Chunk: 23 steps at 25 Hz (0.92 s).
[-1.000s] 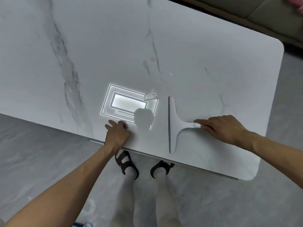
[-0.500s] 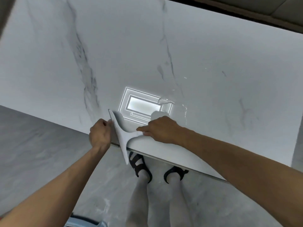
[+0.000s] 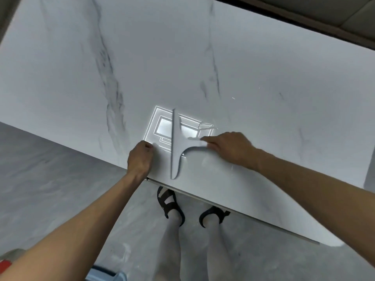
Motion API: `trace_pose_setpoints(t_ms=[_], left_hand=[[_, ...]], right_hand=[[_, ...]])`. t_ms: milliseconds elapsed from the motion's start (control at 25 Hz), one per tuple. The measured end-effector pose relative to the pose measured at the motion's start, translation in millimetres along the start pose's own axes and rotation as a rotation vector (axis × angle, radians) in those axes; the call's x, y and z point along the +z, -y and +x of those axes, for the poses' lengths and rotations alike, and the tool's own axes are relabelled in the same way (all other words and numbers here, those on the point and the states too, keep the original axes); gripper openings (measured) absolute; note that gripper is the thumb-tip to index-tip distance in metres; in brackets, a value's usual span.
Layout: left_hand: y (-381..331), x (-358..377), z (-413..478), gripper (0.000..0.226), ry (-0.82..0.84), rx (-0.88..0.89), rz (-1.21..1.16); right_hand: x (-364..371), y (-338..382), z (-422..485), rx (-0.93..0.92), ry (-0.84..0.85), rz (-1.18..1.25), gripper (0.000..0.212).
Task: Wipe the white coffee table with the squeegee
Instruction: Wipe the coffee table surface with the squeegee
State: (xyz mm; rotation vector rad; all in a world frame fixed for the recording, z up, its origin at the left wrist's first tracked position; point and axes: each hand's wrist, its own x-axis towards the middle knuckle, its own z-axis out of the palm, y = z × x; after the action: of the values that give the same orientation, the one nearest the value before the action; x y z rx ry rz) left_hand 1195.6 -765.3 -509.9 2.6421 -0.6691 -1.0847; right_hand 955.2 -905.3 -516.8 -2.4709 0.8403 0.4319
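Observation:
A white T-shaped squeegee (image 3: 176, 147) lies on the white marble-look coffee table (image 3: 203, 57), its long blade running away from the near edge. My right hand (image 3: 229, 149) grips its handle from the right. My left hand (image 3: 141, 159) is curled in a loose fist just left of the blade, resting on the table at the near edge and holding nothing. A small smear of wet streaks (image 3: 207, 126) glints above my right hand.
A bright rectangular reflection of a ceiling light (image 3: 162, 126) lies under the blade. The table's near edge (image 3: 223, 201) runs diagonally above my sandalled feet (image 3: 172, 205). Grey tiled floor (image 3: 50, 169) spreads to the left. A dark sofa base (image 3: 304, 21) borders the far side.
The squeegee has slid right, back from the table's near-left edge, and now lies fully on the table. My left hand has let go of the blade's end and stays at the edge.

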Motion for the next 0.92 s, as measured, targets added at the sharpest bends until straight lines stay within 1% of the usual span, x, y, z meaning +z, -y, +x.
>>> trace_pose_setpoints(t_ms=[120, 240, 360, 440, 520, 640, 720, 800, 920], left_hand=[[-24, 21, -8, 0.023, 0.091, -0.001, -0.108], [-41, 34, -15, 0.014, 0.099, 0.124, -0.059], [-49, 41, -18, 0.025, 0.157, 0.247, 0.015], [-49, 40, -19, 0.033, 0.193, 0.274, 0.044], [-44, 41, -19, 0.035, 0.191, 0.280, 0.058], [-36, 43, -22, 0.015, 0.129, 0.206, 0.111], [-29, 44, -26, 0.023, 0.048, 0.187, 0.194], [-23, 48, -29, 0.033, 0.001, 0.201, 0.221], [-22, 57, -37, 0.046, 0.055, 0.192, 0.195]], right_hand=[[-16, -58, -50, 0.166, -0.002, -0.024, 0.040], [-29, -100, -94, 0.288, -0.004, -0.050, 0.034], [-38, -124, -124, 0.357, 0.016, -0.100, 0.032], [-44, -128, -134, 0.374, -0.003, -0.120, 0.032], [-45, -121, -139, 0.357, -0.045, -0.112, 0.033], [-29, -85, -132, 0.243, -0.054, -0.079, 0.037], [-6, -51, -118, 0.132, -0.010, -0.024, 0.037], [19, -19, -105, 0.016, 0.044, 0.008, 0.038], [44, -2, -100, -0.064, 0.095, 0.035, 0.038]])
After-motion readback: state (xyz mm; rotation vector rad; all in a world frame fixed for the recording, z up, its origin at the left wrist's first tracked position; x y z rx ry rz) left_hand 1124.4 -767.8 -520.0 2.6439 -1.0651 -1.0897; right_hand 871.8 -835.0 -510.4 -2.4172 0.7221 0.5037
